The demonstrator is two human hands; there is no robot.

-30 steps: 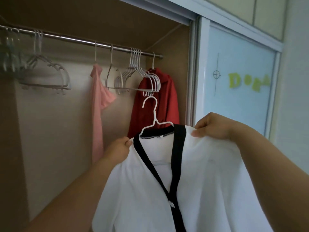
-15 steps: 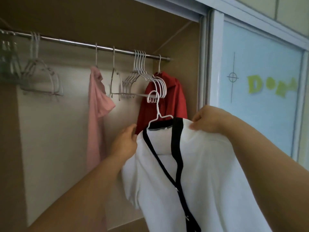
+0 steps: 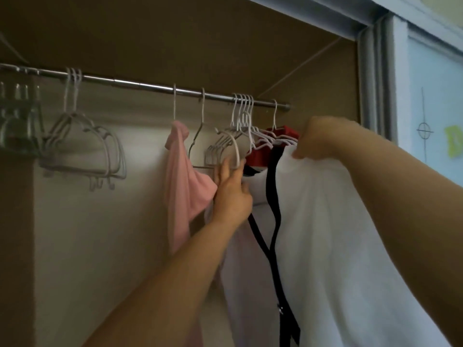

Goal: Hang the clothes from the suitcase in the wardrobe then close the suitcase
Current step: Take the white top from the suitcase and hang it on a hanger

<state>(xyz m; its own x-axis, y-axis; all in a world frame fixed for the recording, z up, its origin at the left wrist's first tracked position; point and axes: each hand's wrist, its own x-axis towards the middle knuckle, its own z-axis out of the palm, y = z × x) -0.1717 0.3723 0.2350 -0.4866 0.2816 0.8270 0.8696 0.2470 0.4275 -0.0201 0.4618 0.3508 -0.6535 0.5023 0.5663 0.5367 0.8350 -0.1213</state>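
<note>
The right hand (image 3: 318, 140) pinches the shoulder of the white cardigan (image 3: 325, 221). The left hand (image 3: 231, 196) grips the hanger (image 3: 236, 151) between thumb and fingers, below the rail (image 3: 150, 85).

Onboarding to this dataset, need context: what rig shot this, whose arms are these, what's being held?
There is no machine here. A person wears one wide-angle camera on the head, so you look along their own arms into a wardrobe. The left hand pinches the hook of a white hanger, just below the rail. The right hand grips the shoulder of a white cardigan with black trim, apparently carried on that hanger. On the rail hang a pink garment, a red garment and empty hangers. The suitcase is out of view.
</note>
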